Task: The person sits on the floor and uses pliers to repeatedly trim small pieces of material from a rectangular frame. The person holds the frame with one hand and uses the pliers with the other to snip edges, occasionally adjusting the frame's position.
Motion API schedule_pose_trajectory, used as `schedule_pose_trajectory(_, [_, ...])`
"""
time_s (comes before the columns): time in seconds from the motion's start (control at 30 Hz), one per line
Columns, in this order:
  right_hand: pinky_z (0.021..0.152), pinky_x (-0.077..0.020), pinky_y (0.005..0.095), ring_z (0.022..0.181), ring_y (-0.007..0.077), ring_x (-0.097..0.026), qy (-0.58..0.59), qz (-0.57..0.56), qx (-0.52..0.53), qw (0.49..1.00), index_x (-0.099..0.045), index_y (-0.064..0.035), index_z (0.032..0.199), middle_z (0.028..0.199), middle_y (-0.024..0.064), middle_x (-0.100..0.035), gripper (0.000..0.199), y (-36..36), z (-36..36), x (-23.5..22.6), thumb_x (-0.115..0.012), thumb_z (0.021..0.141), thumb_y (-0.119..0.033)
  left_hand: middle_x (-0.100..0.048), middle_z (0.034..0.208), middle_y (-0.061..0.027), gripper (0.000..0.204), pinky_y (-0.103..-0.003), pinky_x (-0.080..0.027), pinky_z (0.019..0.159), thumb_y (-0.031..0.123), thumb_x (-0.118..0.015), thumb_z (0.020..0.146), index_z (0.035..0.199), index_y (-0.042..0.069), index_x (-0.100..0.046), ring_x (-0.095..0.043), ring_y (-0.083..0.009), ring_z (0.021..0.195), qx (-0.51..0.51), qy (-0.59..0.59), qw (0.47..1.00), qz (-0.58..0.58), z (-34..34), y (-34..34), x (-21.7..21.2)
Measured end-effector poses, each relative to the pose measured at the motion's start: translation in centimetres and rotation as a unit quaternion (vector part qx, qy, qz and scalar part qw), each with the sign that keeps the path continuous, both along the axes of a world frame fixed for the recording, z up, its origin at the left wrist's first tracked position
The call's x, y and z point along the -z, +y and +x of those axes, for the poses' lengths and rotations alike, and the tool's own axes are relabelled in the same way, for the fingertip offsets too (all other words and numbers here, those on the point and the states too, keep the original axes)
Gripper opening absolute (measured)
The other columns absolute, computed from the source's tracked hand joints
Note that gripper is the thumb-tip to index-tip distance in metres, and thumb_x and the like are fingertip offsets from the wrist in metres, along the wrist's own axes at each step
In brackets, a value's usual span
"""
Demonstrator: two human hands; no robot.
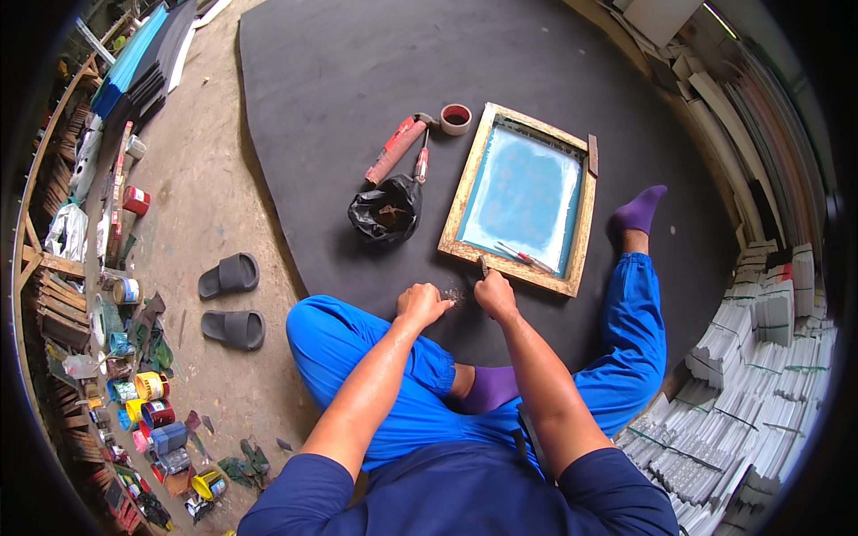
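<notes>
On the dark mat (331, 71) in front of me, both of my hands are close together. My left hand (423, 305) is closed with its fingers curled; whether anything is inside cannot be seen. My right hand (496, 294) grips a small dark strip (483, 264), most of it hidden by the fist. Small crumbs (455, 294) lie on the mat between the hands. Just beyond the right hand lies a wooden-framed printing screen (580, 246) with blue mesh and a whitish area. A slim red-and-white cutter (527, 257) rests along its near edge.
Left of the screen are a tape roll (456, 119), a red-wrapped roller-like tube (396, 152), a small red-handled tool (422, 164) and a black plastic bag (386, 212). Grey slippers (231, 276) and paint cans (152, 385) stand on the left floor. White bundled stacks (715, 438) line the right.
</notes>
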State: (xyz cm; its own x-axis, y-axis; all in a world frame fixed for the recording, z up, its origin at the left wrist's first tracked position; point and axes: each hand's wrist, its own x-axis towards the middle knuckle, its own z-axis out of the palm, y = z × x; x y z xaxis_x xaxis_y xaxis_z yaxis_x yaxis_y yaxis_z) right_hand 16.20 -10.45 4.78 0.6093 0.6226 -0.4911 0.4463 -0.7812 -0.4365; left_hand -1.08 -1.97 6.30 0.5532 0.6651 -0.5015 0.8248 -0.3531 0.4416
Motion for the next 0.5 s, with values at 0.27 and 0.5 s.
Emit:
schedule_pose_trajectory(0.27, [0.044,-0.0492,0.0356,0.047,0.0208,-0.060,0.234,0.131,0.093,0.959,-0.062,0.0005,0.098,0.064,0.0115,-0.062,0.019,-0.9,0.5,2.3,-0.055,0.085,-0.012,-0.075,0.085,-0.0143,0.037,-0.043,-0.057,0.077,0.049,-0.078,0.080,0.084,0.012,-0.080,-0.073,-0.0324,0.085,-0.061,-0.037,0.997,-0.016,-0.6,0.4,1.4])
schedule_pose_trajectory(0.5, [0.043,-0.0482,0.0347,0.048,0.0193,-0.061,0.306,0.148,0.038,0.940,-0.064,0.0002,0.103,0.063,0.0092,-0.061,0.021,-3.3,-1.7,1.1,-0.055,0.086,-0.009,-0.073,0.096,-0.0050,0.021,-0.042,-0.056,0.079,0.031,-0.076,0.083,0.099,0.017,-0.077,-0.071,-0.0285,0.090,-0.043,-0.231,0.966,0.103,-1.1,-0.4,1.4])
